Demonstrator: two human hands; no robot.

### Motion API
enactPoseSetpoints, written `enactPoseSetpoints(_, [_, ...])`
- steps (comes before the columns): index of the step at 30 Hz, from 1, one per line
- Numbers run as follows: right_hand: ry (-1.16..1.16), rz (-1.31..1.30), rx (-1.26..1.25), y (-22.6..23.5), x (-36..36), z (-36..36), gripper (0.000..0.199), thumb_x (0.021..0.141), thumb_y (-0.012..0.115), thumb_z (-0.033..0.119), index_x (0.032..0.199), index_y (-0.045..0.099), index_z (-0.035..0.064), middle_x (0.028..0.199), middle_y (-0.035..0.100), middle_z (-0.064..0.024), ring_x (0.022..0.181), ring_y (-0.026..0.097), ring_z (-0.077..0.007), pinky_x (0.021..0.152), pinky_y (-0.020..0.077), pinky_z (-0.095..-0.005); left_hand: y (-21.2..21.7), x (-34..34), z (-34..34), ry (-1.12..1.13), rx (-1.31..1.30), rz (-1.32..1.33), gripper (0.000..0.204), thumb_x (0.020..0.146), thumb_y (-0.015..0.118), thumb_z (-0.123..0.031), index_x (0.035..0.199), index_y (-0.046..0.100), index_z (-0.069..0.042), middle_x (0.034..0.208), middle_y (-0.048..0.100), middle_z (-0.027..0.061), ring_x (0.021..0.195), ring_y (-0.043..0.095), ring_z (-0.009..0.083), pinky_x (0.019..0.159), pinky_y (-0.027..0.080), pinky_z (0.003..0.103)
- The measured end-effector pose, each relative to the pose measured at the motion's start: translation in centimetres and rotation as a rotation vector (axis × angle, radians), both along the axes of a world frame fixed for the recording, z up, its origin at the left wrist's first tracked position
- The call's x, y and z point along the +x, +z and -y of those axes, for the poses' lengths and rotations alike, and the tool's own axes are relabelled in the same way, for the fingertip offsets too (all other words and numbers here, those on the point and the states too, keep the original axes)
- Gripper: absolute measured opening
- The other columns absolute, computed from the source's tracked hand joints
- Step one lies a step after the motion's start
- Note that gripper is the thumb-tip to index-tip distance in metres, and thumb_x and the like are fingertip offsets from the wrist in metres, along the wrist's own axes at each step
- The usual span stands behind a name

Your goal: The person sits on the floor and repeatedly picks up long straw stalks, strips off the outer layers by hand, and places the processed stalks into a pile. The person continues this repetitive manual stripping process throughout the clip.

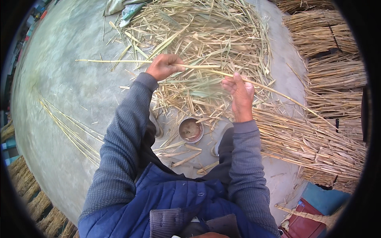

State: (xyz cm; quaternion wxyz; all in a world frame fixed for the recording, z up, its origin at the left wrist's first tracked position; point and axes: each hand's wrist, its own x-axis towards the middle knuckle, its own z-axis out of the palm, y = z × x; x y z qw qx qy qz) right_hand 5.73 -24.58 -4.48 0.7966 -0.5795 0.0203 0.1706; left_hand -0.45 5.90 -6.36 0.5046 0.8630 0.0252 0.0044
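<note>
Bare concrete floor (67, 99) under scattered straw (206, 35)

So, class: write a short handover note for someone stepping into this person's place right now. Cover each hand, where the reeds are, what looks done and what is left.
Left hand: closed around a long reed stalk, held level above the ground.
Right hand: fingers pinching the same stalk further along; it runs on past the hand to the right.
Loose husks and leaves lie heaped ahead; a small round tin sits between the feet.
Done, it seems: a few bare stalks laid on the left.
Left: the reed bundles on the right.
</note>
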Motion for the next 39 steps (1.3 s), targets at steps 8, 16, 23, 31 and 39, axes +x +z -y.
enactPoseSetpoints(8, [-0.017, 0.018, 0.026, 0.4, -0.3, -0.5, 0.033, 0.099, 0.067, 0.025, 0.106, 0.062, -0.0063, 0.090, 0.071, -0.0179, 0.074, 0.072, -0.0197, 0.065, 0.0603, -0.0262, 0.4, -0.3, 0.3, 0.140, -0.207, -0.051, 0.015, 0.086, 0.080, -0.009, 0.094, 0.072, 0.000, 0.086, 0.074, 0.0057, 0.077, 0.068, 0.0092, 0.070, 0.053, 0.022])
enactPoseSetpoints(16, [-0.074, 0.010, -0.081, -0.5, -0.4, -0.2, 0.036, 0.098, 0.067, 0.028, 0.098, 0.065, -0.0076, 0.087, 0.071, -0.0186, 0.069, 0.071, -0.0181, 0.061, 0.0584, -0.0237, 2.0, 0.0, -2.9, 0.423, -0.506, 0.332, 0.015, 0.090, 0.076, -0.012, 0.093, 0.067, -0.001, 0.085, 0.074, 0.0074, 0.072, 0.065, 0.0081, 0.065, 0.052, 0.021])
enactPoseSetpoints(23, [-0.003, 0.043, -0.060, -0.4, -1.1, -1.2, 0.037, 0.098, 0.068, 0.028, 0.108, 0.062, -0.0076, 0.092, 0.071, -0.0184, 0.077, 0.072, -0.0194, 0.067, 0.0590, -0.0252, 3.2, -0.1, 0.0, 0.324, 0.778, 0.403, 0.036, 0.086, 0.075, -0.038, 0.104, 0.069, -0.007, 0.099, 0.072, 0.0069, 0.094, 0.063, 0.0242, 0.085, 0.044, 0.037])
enactPoseSetpoints(31, [0.088, 0.049, -0.030, -0.7, -2.0, -3.4, 0.036, 0.097, 0.069, 0.028, 0.111, 0.061, -0.0049, 0.091, 0.070, -0.0137, 0.080, 0.072, -0.0189, 0.069, 0.0588, -0.0262, 2.5, 0.6, 5.8, -0.201, 0.543, 0.329, 0.025, 0.086, 0.073, -0.034, 0.090, 0.071, -0.010, 0.078, 0.068, 0.0063, 0.078, 0.063, 0.0254, 0.078, 0.042, 0.037])
enactPoseSetpoints(39, [-0.165, -0.008, -0.104, 1.1, 1.0, 0.6, 0.039, 0.095, 0.071, 0.031, 0.106, 0.061, -0.0049, 0.089, 0.071, -0.0149, 0.078, 0.072, -0.0188, 0.068, 0.0592, -0.0237, 1.3, -1.2, -1.8, 0.043, 0.755, -0.114, 0.024, 0.077, 0.082, -0.028, 0.080, 0.069, -0.007, 0.073, 0.070, 0.0077, 0.076, 0.068, 0.0273, 0.071, 0.048, 0.041])
